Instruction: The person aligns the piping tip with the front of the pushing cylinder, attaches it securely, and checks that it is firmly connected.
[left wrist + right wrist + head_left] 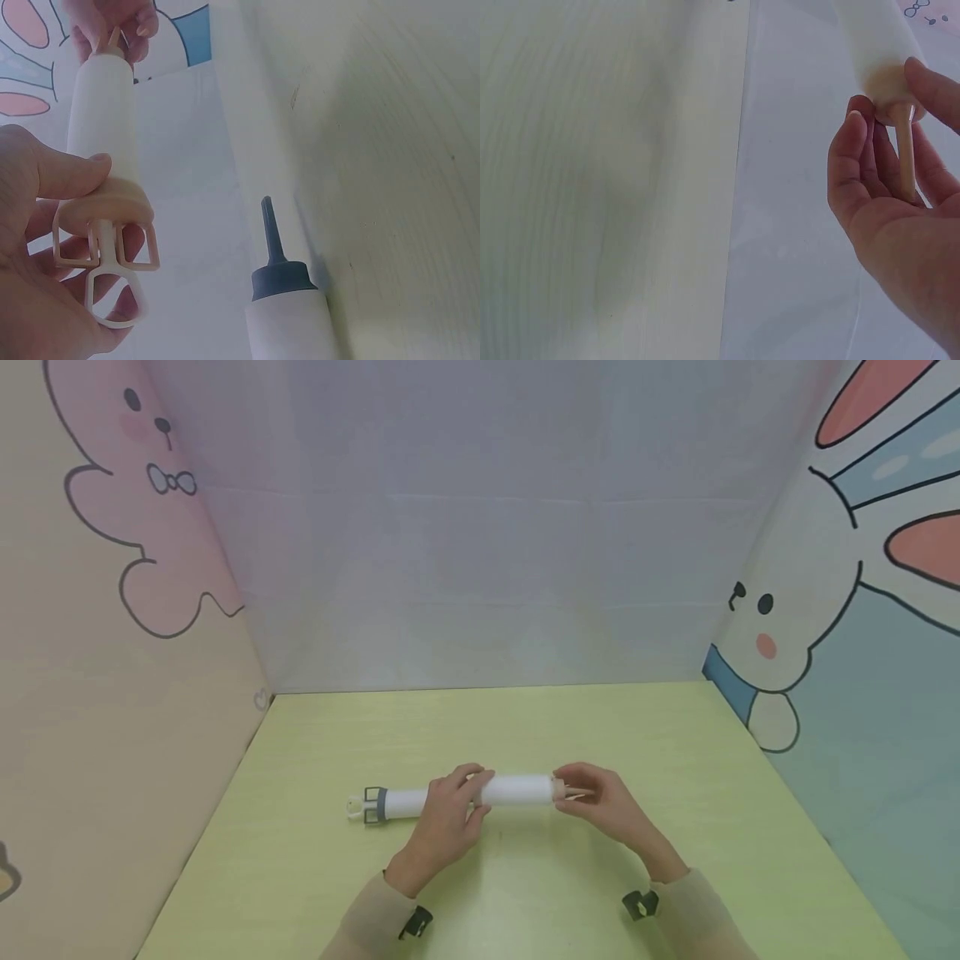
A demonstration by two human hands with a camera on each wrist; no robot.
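Note:
My left hand (452, 814) grips the rear of a white icing syringe (517, 790) with beige fittings. In the left wrist view the thumb lies along the barrel just above the beige collar (105, 208), and the plunger's ring handle (112, 301) hangs below. At the other end, my right hand (604, 803) pinches the beige nozzle cap (896, 111) between thumb and fingers. The tapered nozzle (905, 154) points toward the right palm. A second white syringe (403, 803) with dark grey fittings lies on the table, its front partly hidden behind the left hand.
The light yellow-green table (525, 902) carries both syringes. A pale curtain-like backdrop (480, 568) stands along its far edge. Side panels with cartoon animals, a pink one (161, 585) at left and a rabbit (802, 585) at right, flank the table.

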